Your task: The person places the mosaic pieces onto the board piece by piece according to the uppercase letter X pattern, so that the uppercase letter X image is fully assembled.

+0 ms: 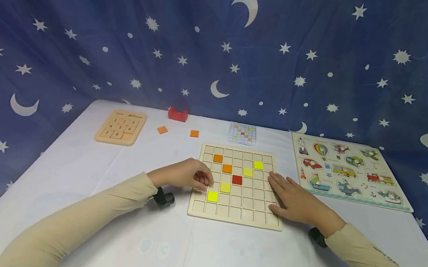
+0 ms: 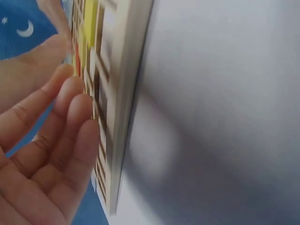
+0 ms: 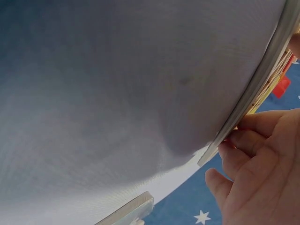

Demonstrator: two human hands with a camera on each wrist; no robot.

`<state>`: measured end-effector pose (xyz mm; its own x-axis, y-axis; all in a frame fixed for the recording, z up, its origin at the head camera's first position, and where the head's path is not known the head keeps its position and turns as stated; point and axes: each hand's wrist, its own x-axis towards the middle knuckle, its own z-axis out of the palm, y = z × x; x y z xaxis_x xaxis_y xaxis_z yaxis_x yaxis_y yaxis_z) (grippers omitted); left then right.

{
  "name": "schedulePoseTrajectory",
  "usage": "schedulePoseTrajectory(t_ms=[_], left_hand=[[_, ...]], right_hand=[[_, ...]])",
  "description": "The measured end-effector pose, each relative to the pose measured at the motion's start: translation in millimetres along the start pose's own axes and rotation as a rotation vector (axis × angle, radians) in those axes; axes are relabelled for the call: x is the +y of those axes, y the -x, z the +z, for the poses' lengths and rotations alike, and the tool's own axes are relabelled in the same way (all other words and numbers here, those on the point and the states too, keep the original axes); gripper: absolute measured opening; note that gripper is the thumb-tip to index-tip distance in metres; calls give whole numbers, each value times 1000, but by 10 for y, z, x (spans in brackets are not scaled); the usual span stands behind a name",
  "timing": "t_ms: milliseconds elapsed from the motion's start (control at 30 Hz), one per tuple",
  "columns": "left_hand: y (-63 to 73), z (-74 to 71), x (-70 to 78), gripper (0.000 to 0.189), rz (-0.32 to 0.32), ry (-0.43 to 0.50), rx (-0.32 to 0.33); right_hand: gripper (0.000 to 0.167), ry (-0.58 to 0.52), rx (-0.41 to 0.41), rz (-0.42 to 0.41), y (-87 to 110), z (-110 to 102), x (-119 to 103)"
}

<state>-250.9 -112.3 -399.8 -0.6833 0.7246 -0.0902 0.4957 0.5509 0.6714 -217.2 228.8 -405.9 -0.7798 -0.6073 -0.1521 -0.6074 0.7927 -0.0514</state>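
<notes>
A wooden grid board (image 1: 235, 220) lies on the table, with orange tiles, a red tile (image 1: 236, 180) and several yellow tiles (image 1: 212, 196) set in its squares along diagonals. My left hand (image 1: 186, 174) is over the board's left edge, its fingers loosely bent and the tips right at the squares. No tile shows between those fingers in the left wrist view, where the fingertips (image 2: 86, 136) meet the grid side on. My right hand (image 1: 296, 202) rests on the right edge with fingers spread; the right wrist view shows its fingers (image 3: 248, 140) along the rim.
Two loose orange tiles (image 1: 194, 133) lie behind the board, near a red holder (image 1: 177, 114) and a pattern card (image 1: 243, 133). A wooden number puzzle (image 1: 120, 128) sits at back left, and a vehicle picture puzzle (image 1: 351, 172) at right. A starry blue curtain (image 1: 223, 62) hangs behind.
</notes>
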Motion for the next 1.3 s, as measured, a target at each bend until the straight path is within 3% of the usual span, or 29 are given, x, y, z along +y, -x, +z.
schedulePoseTrajectory(t_ms=[367, 733, 1033, 1300], left_hand=[[108, -344, -252, 23, -21, -42, 206], [177, -744, -640, 33, -128, 13, 419], [198, -952, -874, 38, -248, 2, 504], [152, -973, -1103, 40, -323, 30, 535]], right_hand=[[77, -6, -5, 4, 5, -14, -11], [77, -8, -11, 13, 1, -19, -22], [76, -9, -3, -4, -1, -17, -14], [77, -7, -7, -4, -9, 5, 15]])
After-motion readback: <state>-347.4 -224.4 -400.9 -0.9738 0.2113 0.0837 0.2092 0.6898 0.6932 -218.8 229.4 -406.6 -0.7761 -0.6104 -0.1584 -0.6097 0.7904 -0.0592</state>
